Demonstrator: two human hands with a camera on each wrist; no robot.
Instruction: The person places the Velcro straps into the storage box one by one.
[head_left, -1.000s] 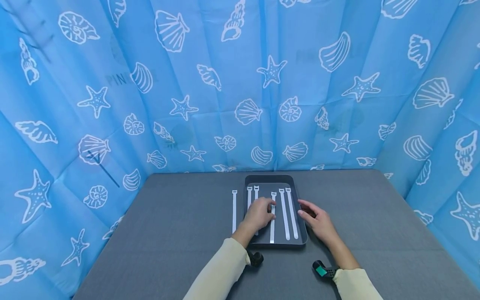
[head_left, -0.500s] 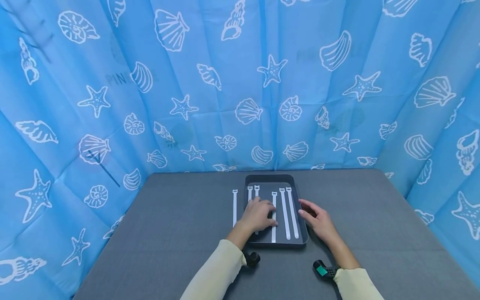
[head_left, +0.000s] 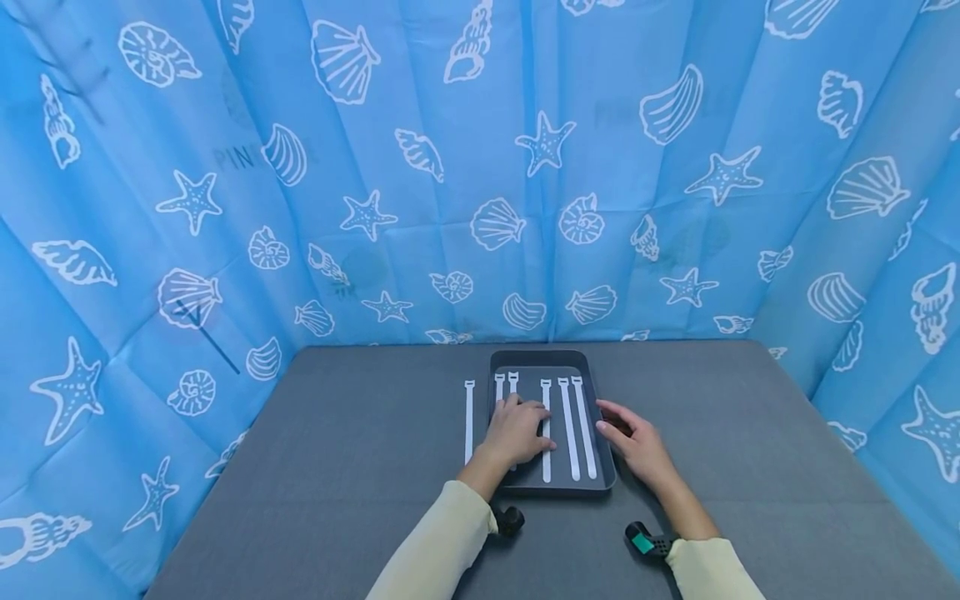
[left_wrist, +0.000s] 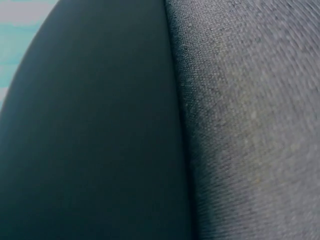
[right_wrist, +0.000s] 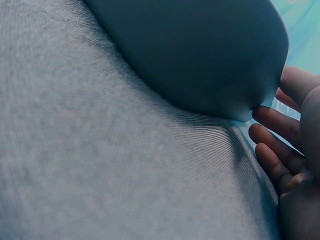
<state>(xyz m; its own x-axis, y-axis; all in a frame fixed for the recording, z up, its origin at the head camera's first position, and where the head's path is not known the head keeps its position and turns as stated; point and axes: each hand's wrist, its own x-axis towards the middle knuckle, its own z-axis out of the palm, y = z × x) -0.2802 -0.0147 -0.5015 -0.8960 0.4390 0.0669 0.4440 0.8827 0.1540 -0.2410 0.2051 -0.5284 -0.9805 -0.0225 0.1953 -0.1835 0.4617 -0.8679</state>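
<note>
A dark grey tray [head_left: 567,490] holds several white slotted-head cable straps. My left hand [head_left: 510,433] is over its left half, forefinger and thumb reaching apart to the middle strap [head_left: 546,473], which lies flat on the tray floor. That hand partly hides two straps [head_left: 500,390] on the left. Two more straps [head_left: 587,433] lie to the right. Along the tray's right wall, my right hand [head_left: 637,442] rests with relaxed fingers. The right wrist view shows its fingers [right_wrist: 277,120] at the outside of the tray wall [right_wrist: 200,60]. In the left wrist view, the tray wall [left_wrist: 100,125] fills much of the picture.
One more white strap [head_left: 469,417] lies on the grey cloth-covered table [head_left: 360,442], left of the tray. A blue curtain [head_left: 450,167] with white shell patterns hangs behind the table and along both sides.
The middle strap has slid slightly away from me on the tray floor. My left hand shifted a little left with forefinger and thumb spreading, then slightly right. My right hand has stayed in place.
</note>
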